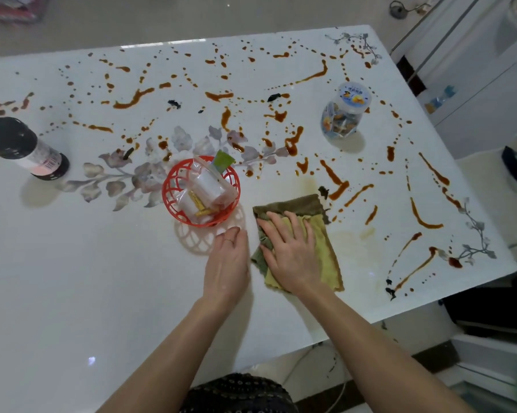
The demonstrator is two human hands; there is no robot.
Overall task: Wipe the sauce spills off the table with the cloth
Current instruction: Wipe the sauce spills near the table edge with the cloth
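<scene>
We look down on a glossy white tabletop [72,278] printed with grey-mauve leaf sprays, its right corners edged with smaller flower motifs. It stands on a pale tiled floor [161,19], with white cabinet fronts [474,84] off to the right. Brown sauce spills [133,98] run across the far half and the right side in streaks, dashes and dotted trails, too many for us to count; the near left part shows none, and a faint yellowish smear lies just right of the cloth.

We count one cloth [325,242], yellow-green with a darker olive fold, lying flat on the tabletop right of centre, near the front edge. Our right hand [290,251] presses on it palm down, fingers spread apart. Our left hand [227,263] rests on the bare tabletop just beside the cloth, fingers loosely together and gripping nothing, a ring on one finger.

One red openwork basket [173,198] sits just beyond the left hand, holding small wrapped packets. One dark-capped bottle [27,147] stands at the far left. One clear jar [345,114] with a pale blue lid stands toward the right, sauce around it.
</scene>
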